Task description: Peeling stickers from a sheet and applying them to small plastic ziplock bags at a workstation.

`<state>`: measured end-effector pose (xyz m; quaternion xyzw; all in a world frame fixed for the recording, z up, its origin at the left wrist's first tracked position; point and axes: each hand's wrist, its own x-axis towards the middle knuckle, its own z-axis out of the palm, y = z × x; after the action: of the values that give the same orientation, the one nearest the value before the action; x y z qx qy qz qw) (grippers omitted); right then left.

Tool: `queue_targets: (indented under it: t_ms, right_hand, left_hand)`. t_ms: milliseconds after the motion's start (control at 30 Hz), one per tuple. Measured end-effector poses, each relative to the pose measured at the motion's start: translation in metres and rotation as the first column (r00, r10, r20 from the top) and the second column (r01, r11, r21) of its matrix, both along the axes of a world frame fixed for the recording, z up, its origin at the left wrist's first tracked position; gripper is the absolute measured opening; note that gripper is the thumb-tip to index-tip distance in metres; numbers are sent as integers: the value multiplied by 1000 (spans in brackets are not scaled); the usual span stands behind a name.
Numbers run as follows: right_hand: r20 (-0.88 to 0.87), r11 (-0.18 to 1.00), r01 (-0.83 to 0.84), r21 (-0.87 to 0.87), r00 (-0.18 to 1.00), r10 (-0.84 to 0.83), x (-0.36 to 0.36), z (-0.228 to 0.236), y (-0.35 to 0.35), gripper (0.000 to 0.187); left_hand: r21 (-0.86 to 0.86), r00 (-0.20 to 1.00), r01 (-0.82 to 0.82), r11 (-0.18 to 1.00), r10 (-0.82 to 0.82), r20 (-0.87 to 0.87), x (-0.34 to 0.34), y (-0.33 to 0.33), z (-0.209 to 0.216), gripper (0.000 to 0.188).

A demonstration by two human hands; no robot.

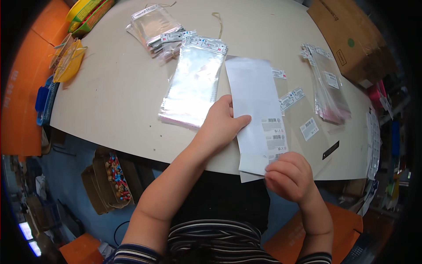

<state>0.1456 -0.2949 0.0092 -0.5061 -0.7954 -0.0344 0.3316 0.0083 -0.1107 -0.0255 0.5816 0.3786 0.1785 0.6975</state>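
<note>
A long white sheet of stickers point(251, 90) lies slantwise over the table's near edge, with printed barcode labels along its lower right side. My left hand point(223, 119) grips its left edge, thumb on top and fingers underneath. At the sheet's lower right corner my right hand point(289, 175) is closed in a pinch; whether a label is between its fingertips is hidden. Left of the sheet rests a stack of clear plastic bags point(193, 79) with printed headers. Under the sheet's right side lies another clear bag with a white barcode label point(309, 129) on it.
More bags point(156, 26) lie at the back, and labelled bags point(329, 83) at the right. A cardboard box point(351, 39) stands at the far right. Yellow baskets point(70, 61) line the left edge. Below is a carton of small coloured pieces point(116, 178).
</note>
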Motion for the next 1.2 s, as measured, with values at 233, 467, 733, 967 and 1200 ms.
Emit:
queue_targets:
  t_ms: [233,467,733,967,1200]
  right_hand:
    - [-270,999,17,-35,963,-26,-1,8,-25,25]
    - [-173,826,386,-411,857,-486,2,-19,-6,63]
    - [-37,767,535,-354,812,-583,32,-31,-1,67]
    - [-155,726,554,-407,742,-652,50,-27,-7,70]
    - [-625,814,223,-536,543,-561,42,19,2,33]
  left_hand:
    - [57,1000,5,998,-6,10,3,-1,2,47]
    - [787,974,-68,613,210,-80,-6,-1,19,48]
    - [879,809,392,272,352,-470,-60,-60,11,53]
    - [894,878,375,244,216,-427,-17,-122,2,55]
    - [726,996,-10,687,75,-57,-46,-71,41,31]
